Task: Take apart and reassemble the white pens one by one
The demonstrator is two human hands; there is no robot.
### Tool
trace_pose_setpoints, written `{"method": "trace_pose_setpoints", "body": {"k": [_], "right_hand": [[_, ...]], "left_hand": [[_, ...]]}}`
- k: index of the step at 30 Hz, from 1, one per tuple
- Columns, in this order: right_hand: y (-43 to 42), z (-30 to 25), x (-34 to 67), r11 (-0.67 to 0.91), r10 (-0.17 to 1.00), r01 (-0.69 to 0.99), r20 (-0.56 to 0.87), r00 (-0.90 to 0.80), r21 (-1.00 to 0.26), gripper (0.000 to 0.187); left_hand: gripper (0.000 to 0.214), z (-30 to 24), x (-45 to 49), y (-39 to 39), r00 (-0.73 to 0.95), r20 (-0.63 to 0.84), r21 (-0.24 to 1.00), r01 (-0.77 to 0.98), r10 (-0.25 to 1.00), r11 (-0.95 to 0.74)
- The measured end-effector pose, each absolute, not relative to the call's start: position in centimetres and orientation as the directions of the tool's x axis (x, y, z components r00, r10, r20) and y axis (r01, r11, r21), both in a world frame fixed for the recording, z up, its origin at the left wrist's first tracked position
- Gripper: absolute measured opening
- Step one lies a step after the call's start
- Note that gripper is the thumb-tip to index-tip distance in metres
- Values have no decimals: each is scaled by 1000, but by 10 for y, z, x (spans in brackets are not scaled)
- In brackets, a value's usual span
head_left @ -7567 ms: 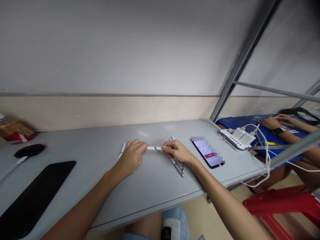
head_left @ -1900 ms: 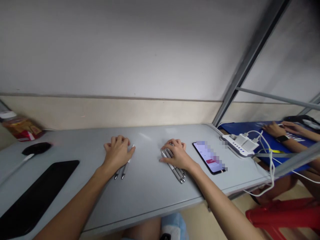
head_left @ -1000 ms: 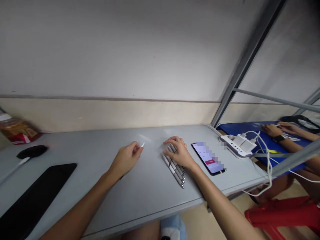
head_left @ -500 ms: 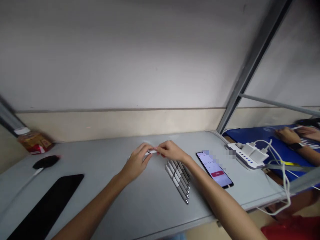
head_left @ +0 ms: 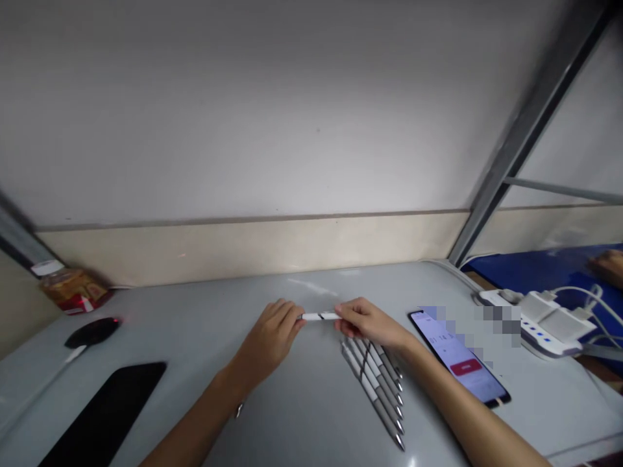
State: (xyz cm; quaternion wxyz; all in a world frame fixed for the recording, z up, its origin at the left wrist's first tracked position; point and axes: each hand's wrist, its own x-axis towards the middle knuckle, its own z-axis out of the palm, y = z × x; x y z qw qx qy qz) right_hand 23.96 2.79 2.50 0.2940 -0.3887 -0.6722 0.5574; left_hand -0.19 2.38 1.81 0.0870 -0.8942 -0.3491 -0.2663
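Observation:
A white pen (head_left: 318,316) with a dark band is held level above the grey table. My left hand (head_left: 273,334) is closed round its left end. At its right end, my right hand (head_left: 365,319) pinches the pen between thumb and fingers. Below my right hand lies a slanted row of several white-and-grey pens (head_left: 374,383) with silver tips, partly covered by my right hand and forearm. A small silver tip-like piece (head_left: 238,410) shows beside my left forearm; I cannot tell whether it belongs to something hidden underneath.
A lit phone (head_left: 460,357) lies right of my right forearm, near a white power strip (head_left: 535,324) with plugs and cables. To the left are a black flat object (head_left: 104,415), a round black charger (head_left: 92,332) and a bottle (head_left: 73,288). Another person's hand (head_left: 606,266) shows far right.
My hands have drawn apart along the pen, exposing more of its white barrel. The view has shifted left, so things appear further right. The silver piece by my left forearm has come into sight.

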Motion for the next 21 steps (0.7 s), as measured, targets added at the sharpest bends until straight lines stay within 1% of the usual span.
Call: {"method": "trace_pose_setpoints", "body": {"k": [3, 5, 6, 8, 9, 11, 12, 14, 17, 19, 21], "right_hand": [[24, 25, 237, 43, 837, 214, -81, -541, -976, 55], [20, 25, 235, 39, 837, 253, -107, -537, -967, 54], [18, 26, 234, 73, 842, 267, -85, -533, -961, 52], [14, 29, 232, 198, 855, 307, 11, -518, -931, 49], [13, 31, 231, 289, 859, 347, 82, -505, -892, 47], [11, 33, 230, 477, 830, 403, 250, -498, -781, 39], [11, 34, 230, 536, 812, 420, 309, -495, -732, 35], [12, 33, 231, 595, 788, 440, 382, -483, -672, 28], [13, 29, 231, 632, 771, 503, 411, -486, -590, 26], [12, 26, 230, 644, 764, 573, 384, -519, -507, 32], [10, 24, 226, 650, 759, 621, 336, -557, -438, 32]], "left_hand": [[18, 17, 0, 23, 640, 546, -39, 664, 540, -747], [22, 17, 1, 20, 630, 547, -48, 681, 551, -731], [25, 17, 2, 18, 619, 551, -36, 689, 561, -724], [28, 17, 3, 16, 584, 566, 16, 698, 582, -716], [29, 17, 3, 15, 569, 567, 52, 697, 595, -715], [28, 15, 3, 14, 537, 572, 132, 686, 620, -716], [27, 13, 3, 14, 521, 571, 168, 682, 634, -711], [26, 9, 3, 15, 502, 548, 215, 689, 670, -692], [24, 5, 3, 15, 528, 477, 192, 718, 703, -669], [24, 5, 4, 14, 554, 441, 140, 734, 706, -665], [25, 6, 7, 12, 572, 424, 100, 741, 702, -664]]}}
